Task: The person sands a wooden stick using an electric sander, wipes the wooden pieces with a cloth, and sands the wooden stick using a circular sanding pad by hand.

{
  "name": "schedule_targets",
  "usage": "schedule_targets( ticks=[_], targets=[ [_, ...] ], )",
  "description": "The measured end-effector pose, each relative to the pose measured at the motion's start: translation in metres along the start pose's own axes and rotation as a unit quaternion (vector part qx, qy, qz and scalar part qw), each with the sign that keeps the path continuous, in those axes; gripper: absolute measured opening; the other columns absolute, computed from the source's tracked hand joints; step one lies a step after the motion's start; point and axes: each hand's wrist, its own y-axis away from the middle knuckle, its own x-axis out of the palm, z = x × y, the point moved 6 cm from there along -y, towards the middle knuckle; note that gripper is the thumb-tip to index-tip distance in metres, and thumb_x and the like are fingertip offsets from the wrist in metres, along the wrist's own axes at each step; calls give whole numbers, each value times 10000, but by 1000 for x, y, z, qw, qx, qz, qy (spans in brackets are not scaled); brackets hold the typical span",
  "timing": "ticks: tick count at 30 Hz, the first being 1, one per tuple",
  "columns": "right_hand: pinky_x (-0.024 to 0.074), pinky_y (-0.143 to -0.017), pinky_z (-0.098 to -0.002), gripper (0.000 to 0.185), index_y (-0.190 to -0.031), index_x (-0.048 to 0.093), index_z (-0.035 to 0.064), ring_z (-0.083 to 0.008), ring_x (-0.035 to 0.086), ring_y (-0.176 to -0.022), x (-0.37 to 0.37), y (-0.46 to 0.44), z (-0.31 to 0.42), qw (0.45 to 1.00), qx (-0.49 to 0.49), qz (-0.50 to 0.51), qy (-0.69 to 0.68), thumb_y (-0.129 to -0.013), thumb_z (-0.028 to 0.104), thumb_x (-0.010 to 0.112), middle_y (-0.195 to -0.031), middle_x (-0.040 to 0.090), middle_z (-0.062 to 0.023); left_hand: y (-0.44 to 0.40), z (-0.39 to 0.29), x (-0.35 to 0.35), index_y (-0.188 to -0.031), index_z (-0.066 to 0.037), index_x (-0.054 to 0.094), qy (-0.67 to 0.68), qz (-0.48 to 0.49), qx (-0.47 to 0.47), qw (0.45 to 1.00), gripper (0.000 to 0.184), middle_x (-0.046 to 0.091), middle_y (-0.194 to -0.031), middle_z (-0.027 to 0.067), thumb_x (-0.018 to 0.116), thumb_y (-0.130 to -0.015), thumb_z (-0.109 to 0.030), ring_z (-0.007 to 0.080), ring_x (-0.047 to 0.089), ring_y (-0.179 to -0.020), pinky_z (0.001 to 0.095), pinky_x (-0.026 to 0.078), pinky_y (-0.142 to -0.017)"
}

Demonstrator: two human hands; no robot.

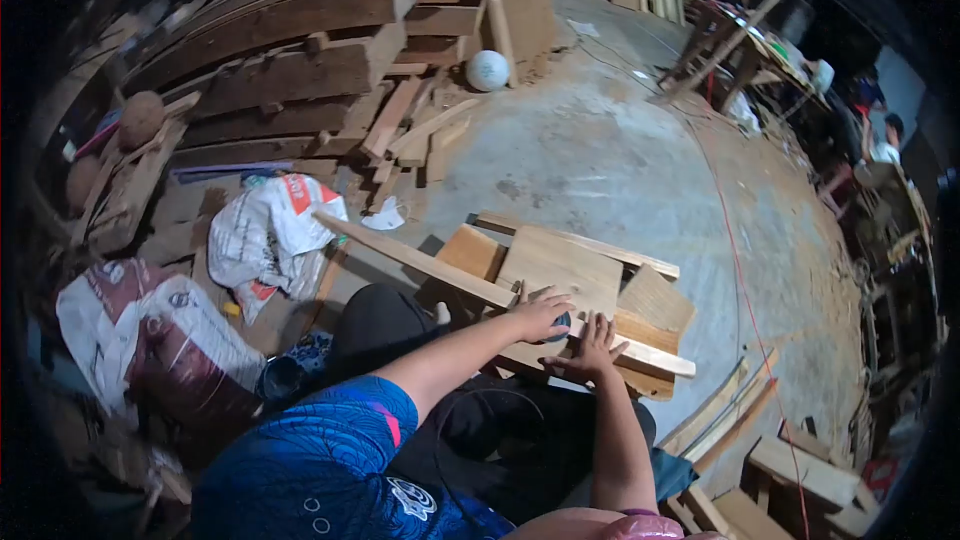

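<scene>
My left hand [541, 316] lies over a dark round object [562, 326], its fingers curled on it at the edge of a square wooden board [560, 265]. Most of that object is hidden under the palm, so its kind does not show. Just to the right, my right hand [594, 348] is spread with fingers apart, resting on a long wooden strip [655, 357] that crosses in front of the board. A second strip [600, 245] runs along the board's far side, and an angled wood piece [657, 302] sits at its right.
Stacked timber [270, 70] fills the back left, with a white ball [487, 71] beside it. Printed sacks [270, 235] lie to my left. A red cord [735, 250] crosses the concrete floor. Wood offcuts [800, 465] lie at lower right; another person [885, 145] is at far right.
</scene>
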Motion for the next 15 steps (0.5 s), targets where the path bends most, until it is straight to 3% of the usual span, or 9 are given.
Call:
schedule_targets(
  ticks=[4,7,9,12,13,15],
  targets=[
    [-96,-1086,-742,1550,-1594,-27,112,-396,-132,-1511,-5,5,6,1000,10,15,4,-473,875,724,-1655,-44,-186,34,85,-45,-1481,-193,385,-6,-9,-99,995,628,331,-1581,32,518,-962,-520,337,174,-1504,800,-7,-1075],
    [-105,-1070,-759,1539,-1596,-35,145,-407,-85,-1515,-2,2,5,1000,-5,7,-3,-474,882,718,-1653,-25,-190,61,114,-61,-1538,-196,292,-22,6,-160,987,700,179,-1653,2,451,-973,-577,363,109,-1518,766,0,-1109],
    [-78,-1068,-770,1526,-1595,-43,153,-419,-63,-1514,1,-1,5,1000,-5,5,16,-489,869,726,-1651,-17,-194,64,105,-54,-1533,-186,294,-20,1,-172,985,700,205,-1640,20,458,-974,-574,377,106,-1516,752,24,-1120],
    [-60,-1090,-748,1514,-1596,-34,159,-429,-50,-1512,1,-1,8,1000,-8,-2,12,-494,856,737,-1646,-8,-213,40,75,-23,-1470,-171,405,11,-51,-85,995,636,297,-1592,36,515,-957,-529,374,164,-1505,786,20,-1089],
    [-47,-1093,-750,1505,-1597,-41,201,-396,-28,-1520,4,-3,7,1000,-3,-18,17,-491,821,769,-1657,-5,-167,34,53,-20,-1463,-170,421,6,-58,-72,996,634,330,-1574,55,534,-950,-524,359,181,-1501,775,51,-1099],
    [-30,-1109,-730,1500,-1594,-18,148,-425,-45,-1512,5,-4,6,999,-21,-23,6,-507,847,744,-1648,3,-198,14,21,-7,-1464,-178,432,-13,-67,-49,997,635,368,-1552,81,553,-943,-520,338,210,-1495,765,85,-1107]
  ],
)
